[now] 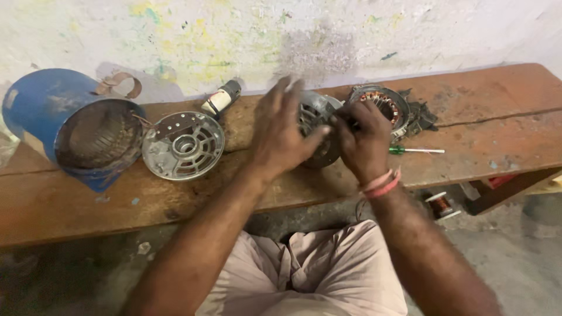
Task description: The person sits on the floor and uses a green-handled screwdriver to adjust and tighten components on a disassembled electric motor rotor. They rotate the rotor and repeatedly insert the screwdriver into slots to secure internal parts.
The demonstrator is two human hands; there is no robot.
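Observation:
My left hand (282, 130) is spread over a round grey metal motor cover (316, 120) that stands on edge on the wooden bench (480, 126), its fingers blurred. My right hand (364, 140) grips the same cover from the right side, fingers curled on its rim. Just behind my right hand lies a motor stator (383, 105) with copper windings. A second round metal end cover (183, 145) with slots lies flat to the left of my left hand.
A blue motor housing (70, 126) lies on its side at the bench's left end. A white and black cylinder (222, 98) rests by the wall. A green-handled screwdriver (414, 150) lies right of my right hand. A copper wire spool (440, 205) sits below the bench.

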